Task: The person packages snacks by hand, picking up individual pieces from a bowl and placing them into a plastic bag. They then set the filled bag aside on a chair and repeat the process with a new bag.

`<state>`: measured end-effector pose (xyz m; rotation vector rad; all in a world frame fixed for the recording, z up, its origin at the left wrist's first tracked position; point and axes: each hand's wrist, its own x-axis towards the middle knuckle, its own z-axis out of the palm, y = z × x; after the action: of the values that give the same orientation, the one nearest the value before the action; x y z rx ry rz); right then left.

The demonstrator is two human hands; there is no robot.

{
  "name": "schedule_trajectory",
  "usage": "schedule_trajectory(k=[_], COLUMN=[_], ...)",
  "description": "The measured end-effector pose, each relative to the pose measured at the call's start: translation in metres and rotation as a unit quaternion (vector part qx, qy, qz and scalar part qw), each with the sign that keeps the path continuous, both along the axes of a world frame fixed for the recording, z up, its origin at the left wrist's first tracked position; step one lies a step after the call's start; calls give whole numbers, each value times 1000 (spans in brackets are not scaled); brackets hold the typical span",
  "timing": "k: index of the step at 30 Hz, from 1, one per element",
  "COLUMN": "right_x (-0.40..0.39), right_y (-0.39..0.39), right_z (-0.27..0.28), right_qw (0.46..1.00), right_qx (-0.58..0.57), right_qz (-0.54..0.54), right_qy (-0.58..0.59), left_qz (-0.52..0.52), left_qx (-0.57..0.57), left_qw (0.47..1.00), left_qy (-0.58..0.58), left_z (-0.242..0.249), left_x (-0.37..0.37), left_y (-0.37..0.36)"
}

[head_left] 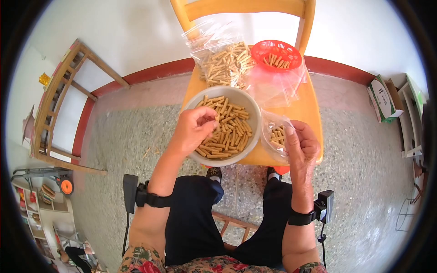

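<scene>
A grey bowl (256, 107) full of short brown sticks (227, 132) stands at the front of the wooden chair seat. Over the bowl's left side, my left hand (193, 129) has its fingers curled and pinched, and the end of one stick seems to show at the fingertips. My right hand (302, 143) grips the edge of a small clear plastic bag (272, 119) between thumb and fingers. Several of the same sticks lie inside that bag, just right of the bowl. My right palm and most of its fingers are partly hidden behind the thumb.
Behind the bowl lie filled clear bags (227, 61) of sticks. Flat clear bags (273, 88) lie beside them, below a red basket (283, 44) with a few sticks. The chair back (246, 7) rises behind. A wooden frame (59, 104) leans at left; boxes (384, 98) stand at right.
</scene>
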<state>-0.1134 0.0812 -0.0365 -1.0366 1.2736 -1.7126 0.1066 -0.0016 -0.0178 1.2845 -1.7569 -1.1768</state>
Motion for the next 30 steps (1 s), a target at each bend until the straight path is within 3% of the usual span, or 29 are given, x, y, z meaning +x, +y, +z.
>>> schedule_trajectory(k=[1,4,9,13,16,17,19,24,26,30], right_x=[1,-2,0,-4,-6,-7,-9,-10,-9,-9], right_y=[0,2,0,-2,1,1,1,1,0,2], right_z=[1,0,-4,-7,0,-1,-1,-2,-1,1], right_qw=[1000,999,998,998,999,999,999,999,999,1000], right_qx=[-8,8,-22,-17,0,0,1,-2,-7,-10], right_qz=[6,1,-15,9,23,18,12,2,-2,1], right_qy=[-14,36,53,57,26,38,50,43,42,10], left_qz=[-3,-51,-102,-115,-157,-159,-184,-219,-181,-156], left_qx=[-2,96,92,10,-279,-279,-436,-430,-430,-454], left_qw=[1000,963,950,964,947,947,881,863,860,871], left_qy=[1,245,279,238,9,9,-35,-146,-205,-106], left_z=[6,25,42,58,65,62,52,42,34,35], left_x=[-2,-13,-39,-63,-80,-85,-95,-99,-103,-99], left_y=[4,16,32,44,48,46,42,35,29,33])
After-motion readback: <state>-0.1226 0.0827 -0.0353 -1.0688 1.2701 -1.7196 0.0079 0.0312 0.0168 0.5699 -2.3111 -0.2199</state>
